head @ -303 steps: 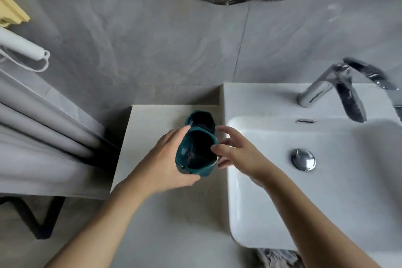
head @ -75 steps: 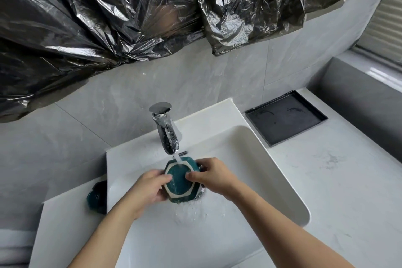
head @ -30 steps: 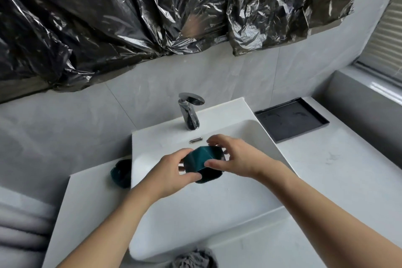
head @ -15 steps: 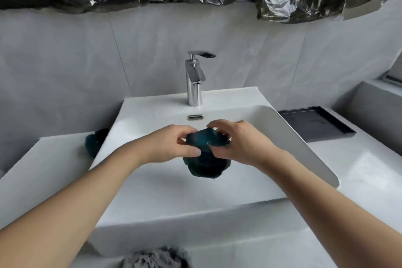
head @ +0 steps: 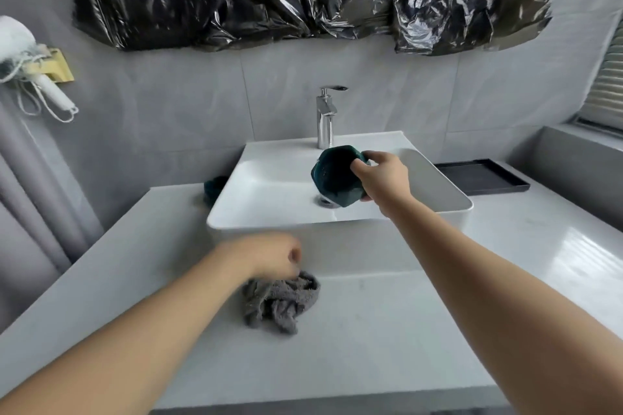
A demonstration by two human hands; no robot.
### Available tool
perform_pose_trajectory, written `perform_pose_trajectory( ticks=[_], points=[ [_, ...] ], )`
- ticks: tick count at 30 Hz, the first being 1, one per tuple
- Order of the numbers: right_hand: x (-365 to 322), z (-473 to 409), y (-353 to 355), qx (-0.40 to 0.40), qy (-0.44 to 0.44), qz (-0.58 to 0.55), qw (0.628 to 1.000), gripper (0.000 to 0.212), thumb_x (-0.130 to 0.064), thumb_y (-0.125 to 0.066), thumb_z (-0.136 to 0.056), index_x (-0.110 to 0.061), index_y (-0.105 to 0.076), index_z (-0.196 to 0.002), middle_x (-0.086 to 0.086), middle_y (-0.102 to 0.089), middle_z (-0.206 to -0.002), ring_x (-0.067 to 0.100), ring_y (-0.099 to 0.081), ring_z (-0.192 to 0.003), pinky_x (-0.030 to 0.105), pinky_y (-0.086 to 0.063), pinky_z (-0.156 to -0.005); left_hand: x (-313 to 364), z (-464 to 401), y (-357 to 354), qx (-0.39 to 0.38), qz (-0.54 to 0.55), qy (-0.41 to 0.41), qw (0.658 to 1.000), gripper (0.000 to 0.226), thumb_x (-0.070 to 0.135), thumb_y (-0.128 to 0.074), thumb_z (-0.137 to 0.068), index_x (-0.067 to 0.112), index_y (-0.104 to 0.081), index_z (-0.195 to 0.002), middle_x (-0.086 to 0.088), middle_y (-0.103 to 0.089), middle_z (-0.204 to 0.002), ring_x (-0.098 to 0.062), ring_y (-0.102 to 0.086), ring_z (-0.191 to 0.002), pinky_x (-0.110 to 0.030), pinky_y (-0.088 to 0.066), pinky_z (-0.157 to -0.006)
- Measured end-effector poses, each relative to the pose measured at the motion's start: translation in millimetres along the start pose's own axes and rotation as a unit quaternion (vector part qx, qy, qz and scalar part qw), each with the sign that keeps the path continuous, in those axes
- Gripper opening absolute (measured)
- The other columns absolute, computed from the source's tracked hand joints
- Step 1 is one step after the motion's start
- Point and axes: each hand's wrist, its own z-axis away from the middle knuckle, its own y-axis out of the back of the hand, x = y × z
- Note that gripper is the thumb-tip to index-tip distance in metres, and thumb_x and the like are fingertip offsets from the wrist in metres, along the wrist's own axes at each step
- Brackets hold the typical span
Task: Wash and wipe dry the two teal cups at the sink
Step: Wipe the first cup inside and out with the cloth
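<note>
We hold one teal cup (head: 337,175) in our right hand (head: 384,175), tipped on its side over the sink (head: 269,192). Our fingers wrap its rim. Our left hand (head: 273,258) is curled just above the gray cloth (head: 279,300) on the counter (head: 404,330); it is blurry, so we cannot tell if it grips the cloth yet. The other teal cup (head: 212,186) waits far past our left hand, beside the sink. We think drying comes next for this cup. The other cup is yet to be washed and dried.
</note>
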Motion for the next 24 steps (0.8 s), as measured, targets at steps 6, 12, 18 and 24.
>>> perform_pose_trajectory(
  ticks=[6,12,18,24],
  points=[
    [-1.9,25.4,5.1,-0.006,-0.006,0.004,1.0,0.034,-0.026,-0.062,-0.083,-0.023,-0.071,-0.115,0.005,-0.071,-0.101,0.023,-0.072,-0.071,0.041,-0.064,-0.063,5.1,4.6,-73.0,0.026,-0.029,0.018,0.999,0.039,0.017,-0.052,-0.087,0.019,-0.052,-0.127,-0.009,-0.044,-0.136,-0.035,-0.052,-0.119,-0.034,-0.044,-0.089],
    [-3.4,18.3,14.1,-0.029,0.001,0.018,0.999,0.033,-0.025,-0.064,-0.084,-0.024,-0.071,-0.117,-0.009,-0.066,-0.084,0.022,-0.072,-0.073,0.039,-0.064,-0.062,9.1,21.0,-7.9,0.183,0.149,-0.092,0.968,0.013,0.015,-0.059,-0.08,0.026,-0.063,-0.085,0.001,-0.06,-0.103,-0.004,-0.058,-0.068,-0.014,-0.044,-0.055],
    [-1.2,-20.7,1.4,-0.103,-0.003,0.009,0.995,0.035,-0.001,-0.067,-0.085,-0.014,-0.07,-0.117,0.01,-0.072,-0.091,0.025,-0.07,-0.056,0.032,-0.06,-0.048,1.3,-1.0,95.1,0.397,0.189,-0.164,0.883,0.025,0.011,-0.068,-0.078,0.021,-0.059,-0.099,0.015,-0.051,-0.076,0.001,-0.05,-0.059,-0.007,-0.036,-0.058],
    [-3.7,-77.6,-24.1,-0.139,-0.003,0.004,0.99,0.01,-0.02,-0.07,-0.085,-0.022,-0.076,-0.093,0.008,-0.077,-0.08,0.023,-0.075,-0.066,0.037,-0.062,-0.055,-25.1,-103.4,102.0,0.34,0.084,-0.203,0.914,0.014,0.014,-0.067,-0.08,0.015,-0.059,-0.092,0.005,-0.054,-0.104,-0.017,-0.054,-0.085,-0.009,-0.045,-0.067]
  ],
)
